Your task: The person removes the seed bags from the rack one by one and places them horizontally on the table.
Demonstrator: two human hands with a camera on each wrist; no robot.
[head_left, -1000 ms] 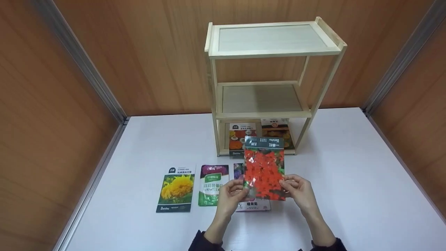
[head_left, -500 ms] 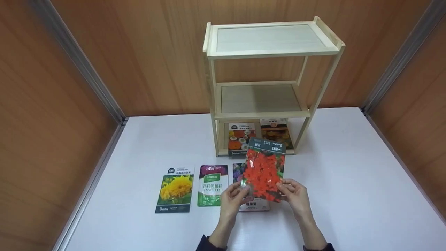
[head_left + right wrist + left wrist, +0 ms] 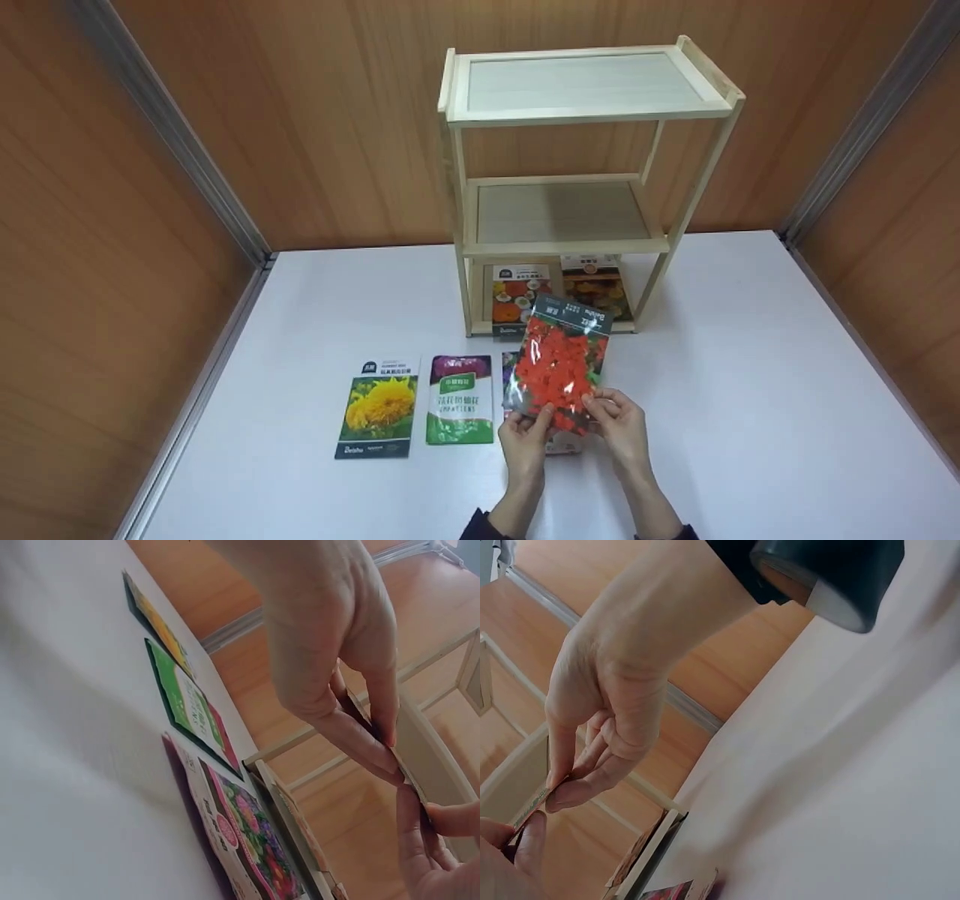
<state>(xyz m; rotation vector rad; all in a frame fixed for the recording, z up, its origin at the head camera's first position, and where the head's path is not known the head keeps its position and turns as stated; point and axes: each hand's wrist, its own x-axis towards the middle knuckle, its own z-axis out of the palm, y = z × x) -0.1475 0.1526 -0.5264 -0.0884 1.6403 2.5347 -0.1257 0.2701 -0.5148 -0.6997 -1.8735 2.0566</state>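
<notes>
Red-flowered seed packet (image 3: 559, 365) held tilted above the white table (image 3: 750, 390), its near edge pinched by the left hand (image 3: 525, 442) and right hand (image 3: 619, 427). Left of them lie a green packet (image 3: 460, 399) and a sunflower packet (image 3: 377, 406); beyond stands a wooden shelf (image 3: 577, 180).
</notes>
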